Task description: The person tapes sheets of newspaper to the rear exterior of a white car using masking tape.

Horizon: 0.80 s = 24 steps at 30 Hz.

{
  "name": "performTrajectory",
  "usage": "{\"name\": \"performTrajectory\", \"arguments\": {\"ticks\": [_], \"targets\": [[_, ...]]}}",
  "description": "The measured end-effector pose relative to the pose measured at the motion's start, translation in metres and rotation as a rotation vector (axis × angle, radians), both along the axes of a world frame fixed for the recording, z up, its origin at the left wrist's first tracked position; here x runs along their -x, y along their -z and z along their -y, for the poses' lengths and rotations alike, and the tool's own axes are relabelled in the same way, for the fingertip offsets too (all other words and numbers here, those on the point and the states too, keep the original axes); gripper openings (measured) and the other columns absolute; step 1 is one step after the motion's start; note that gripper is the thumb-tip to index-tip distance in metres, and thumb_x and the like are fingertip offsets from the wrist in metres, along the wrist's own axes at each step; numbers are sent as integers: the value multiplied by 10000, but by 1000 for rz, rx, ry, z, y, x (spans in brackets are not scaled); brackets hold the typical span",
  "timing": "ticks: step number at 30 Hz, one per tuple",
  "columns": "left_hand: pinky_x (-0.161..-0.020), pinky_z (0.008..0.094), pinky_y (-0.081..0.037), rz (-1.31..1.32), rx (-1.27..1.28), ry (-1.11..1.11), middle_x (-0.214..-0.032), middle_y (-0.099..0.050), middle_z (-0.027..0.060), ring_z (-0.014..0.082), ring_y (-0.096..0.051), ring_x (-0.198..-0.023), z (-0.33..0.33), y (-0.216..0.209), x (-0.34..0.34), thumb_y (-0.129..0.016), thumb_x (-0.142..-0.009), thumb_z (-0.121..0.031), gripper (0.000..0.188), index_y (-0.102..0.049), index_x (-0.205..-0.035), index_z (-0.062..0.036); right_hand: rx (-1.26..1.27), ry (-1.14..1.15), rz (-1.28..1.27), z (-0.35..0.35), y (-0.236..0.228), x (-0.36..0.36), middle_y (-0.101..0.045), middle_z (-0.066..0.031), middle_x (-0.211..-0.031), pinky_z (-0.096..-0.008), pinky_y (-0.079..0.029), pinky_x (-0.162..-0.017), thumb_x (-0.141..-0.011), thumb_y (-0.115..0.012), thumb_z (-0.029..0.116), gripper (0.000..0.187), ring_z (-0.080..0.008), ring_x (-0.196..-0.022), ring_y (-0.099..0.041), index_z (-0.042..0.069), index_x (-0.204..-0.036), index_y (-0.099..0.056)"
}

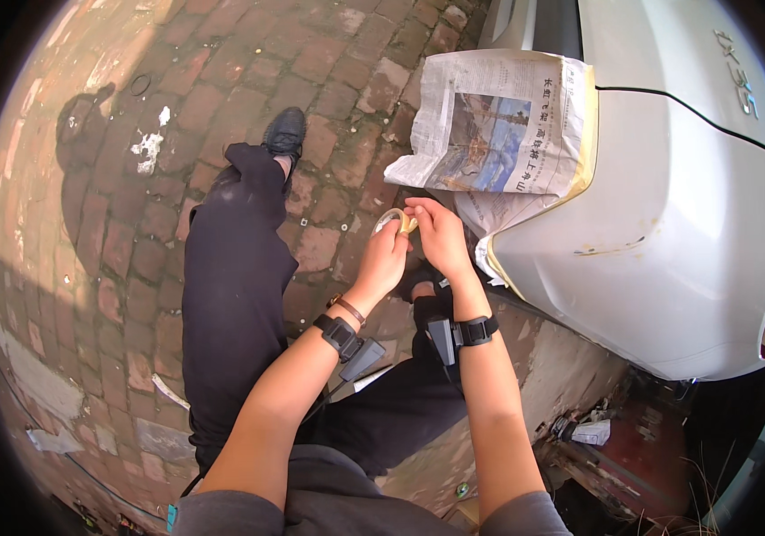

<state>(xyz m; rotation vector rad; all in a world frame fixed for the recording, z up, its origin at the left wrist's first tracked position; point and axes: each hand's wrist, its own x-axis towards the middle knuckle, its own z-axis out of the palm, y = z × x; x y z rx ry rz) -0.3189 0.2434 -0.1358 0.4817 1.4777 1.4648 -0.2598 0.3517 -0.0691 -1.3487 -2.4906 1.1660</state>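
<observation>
My left hand is closed round a roll of yellowish masking tape, held low in front of me. Close against it, my right hand has its fingers bent together at the roll's right side, where they seem to pinch the tape; the exact grip is too small to make out. Just beyond my right hand, a newspaper sheet hangs over the silver car's bumper. A strip of yellow masking tape runs along the sheet's right edge and holds it to the bodywork.
Dark scratch marks show on the bumper. Brick paving spreads to the left, with white splotches on it. My dark shoe stands ahead. At the lower right are a reddish board and a crumpled white wrapper.
</observation>
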Motion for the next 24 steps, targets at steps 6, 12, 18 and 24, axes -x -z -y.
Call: {"name": "performTrajectory", "arguments": {"ticks": [6,12,18,24], "targets": [[-737,339,-489,-82,-46,95,-823,-666,81,200,-652,-793,10,-3,8,-487,-1027,-148,253,-593,-1195,9,128,211,-180,17,-17,-26,-751,-99,-959,-291,-562,-805,-966,-667,160,242,-145,-868,-701,-32,-1112,-691],[-711,421,-506,-262,-105,167,-838,-678,136,320,-665,-796,18,-17,13,-498,-1026,-162,233,-576,-1180,-5,42,218,-94,20,-17,-39,-741,-87,-902,-284,-547,-733,-912,-714,86,144,-130,-787,-688,-12,-1017,-692],[-689,482,-506,-356,-56,37,-880,-686,175,392,-663,-812,18,-19,8,-514,-1016,-160,197,-556,-1169,-42,-79,179,-156,34,-26,-28,-708,-85,-861,-291,-530,-715,-897,-709,42,99,-147,-759,-666,0,-970,-657],[-614,374,-483,-321,-15,-9,-829,-667,122,238,-639,-682,7,-26,11,-543,-1015,-133,152,-575,-1097,-9,-363,-52,-93,40,-39,-9,-629,-100,-829,-374,-504,-704,-842,-683,-19,103,-270,-771,-607,24,-884,-600]]}}
